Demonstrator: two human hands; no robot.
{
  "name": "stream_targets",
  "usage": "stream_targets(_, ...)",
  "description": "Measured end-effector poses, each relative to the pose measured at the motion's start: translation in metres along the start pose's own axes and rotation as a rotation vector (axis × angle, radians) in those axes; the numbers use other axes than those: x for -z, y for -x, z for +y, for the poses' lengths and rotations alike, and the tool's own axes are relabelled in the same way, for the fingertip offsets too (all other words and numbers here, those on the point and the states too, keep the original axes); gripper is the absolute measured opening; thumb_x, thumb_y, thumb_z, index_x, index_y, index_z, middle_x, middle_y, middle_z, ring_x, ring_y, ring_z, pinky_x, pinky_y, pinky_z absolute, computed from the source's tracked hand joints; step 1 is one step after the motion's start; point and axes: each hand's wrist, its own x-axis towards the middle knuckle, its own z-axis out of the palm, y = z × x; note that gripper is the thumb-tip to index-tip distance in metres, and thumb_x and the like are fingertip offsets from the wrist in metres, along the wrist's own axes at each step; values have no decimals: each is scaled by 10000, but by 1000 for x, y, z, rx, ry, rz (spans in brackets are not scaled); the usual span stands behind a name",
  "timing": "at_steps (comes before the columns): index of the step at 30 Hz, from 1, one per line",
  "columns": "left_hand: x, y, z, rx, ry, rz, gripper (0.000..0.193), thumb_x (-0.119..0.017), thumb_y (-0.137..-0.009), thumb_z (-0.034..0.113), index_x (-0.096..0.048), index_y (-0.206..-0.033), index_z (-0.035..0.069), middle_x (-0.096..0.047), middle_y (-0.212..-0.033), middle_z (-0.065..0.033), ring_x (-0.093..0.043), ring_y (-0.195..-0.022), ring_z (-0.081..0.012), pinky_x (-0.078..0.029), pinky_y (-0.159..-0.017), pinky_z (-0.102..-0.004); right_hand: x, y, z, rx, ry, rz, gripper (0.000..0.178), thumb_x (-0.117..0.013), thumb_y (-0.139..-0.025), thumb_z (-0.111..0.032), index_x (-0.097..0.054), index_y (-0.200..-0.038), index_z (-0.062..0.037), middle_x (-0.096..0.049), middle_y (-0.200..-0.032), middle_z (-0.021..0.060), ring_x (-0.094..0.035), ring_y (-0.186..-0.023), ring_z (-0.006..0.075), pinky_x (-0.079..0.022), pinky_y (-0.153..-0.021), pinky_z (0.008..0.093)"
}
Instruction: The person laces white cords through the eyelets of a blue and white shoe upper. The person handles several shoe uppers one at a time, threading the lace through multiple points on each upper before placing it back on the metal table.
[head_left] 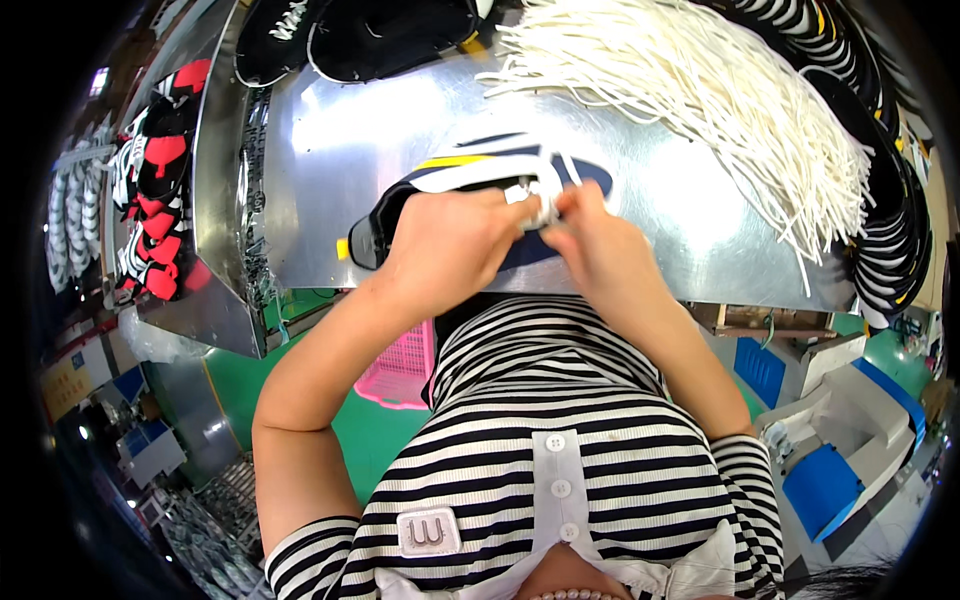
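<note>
The left hand (450,240) grips a dark navy shoe upper with white and yellow trim (470,175), lying under both hands on the shiny metal counter (340,150). Beside it, the right hand (595,245) pinches a white shoelace (545,195). A heap of white laces (720,90) lies beyond the right hand.

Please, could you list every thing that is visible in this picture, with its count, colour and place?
shoe upper: one, navy, white, yellow; table centre, under both hands
white lace: one, pinched by the fingers
bundle of laces: many, white; table top right
metal table: one, silver
finished uppers: stack, black-white; right edge
red-black uppers: several; left shelf
pink basket: one; floor
left hand: on shoe upper
right hand: on white lace
</note>
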Motion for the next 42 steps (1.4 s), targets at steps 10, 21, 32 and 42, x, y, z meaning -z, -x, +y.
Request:
stream_targets(10, -17, 13, -4, -166, -4, 327, 277, -636, -823, 168, -684, -1071, 54, -625, -822, -45, -630, -725, -218, -512, -649, -337, 44, -29, 55, -118, -704, 87, 414, -791, -817, -175, -514, -1111, -82, -630, -1080, 83, -574, -943, 146, -482, -826, 282)
stream_targets(21, -2, -18, -33, 712, 1134, -261, 305, -755, -866, 238, -712, -1083, 28, -702, -1033, -48, -616, -935, -138, -485, -835, -293, 12, -32, 21, 2, -529, 341, 591, -859, -750, -122, -495, -1205, -23, -608, -1094, 98, -611, -947, 159, -515, -804, 278)
stream_targets(32, -15, -20, -31, 581, 1106, -2, 150, -694, -894, 62, -695, -1030, 0, -709, -983, -52, -648, -907, -116, -523, -853, -271, 20, -34, 27, -175, -661, 230, 494, -832, -785, -201, -525, -1135, -35, -621, -977, 88, -585, -831, 144, -493, -728, 270)
stream_targets(42, 40, 33, -40, 131, -74, 461, 101, -659, -865, 48, -661, -960, 12, -664, -891, -153, -626, -894, -335, -503, -796, -388, 34, -16, 46, -94, -700, 225, 484, -819, -807, -232, -531, -1140, -31, -638, -924, 90, -604, -793, 122, -487, -672, 243)
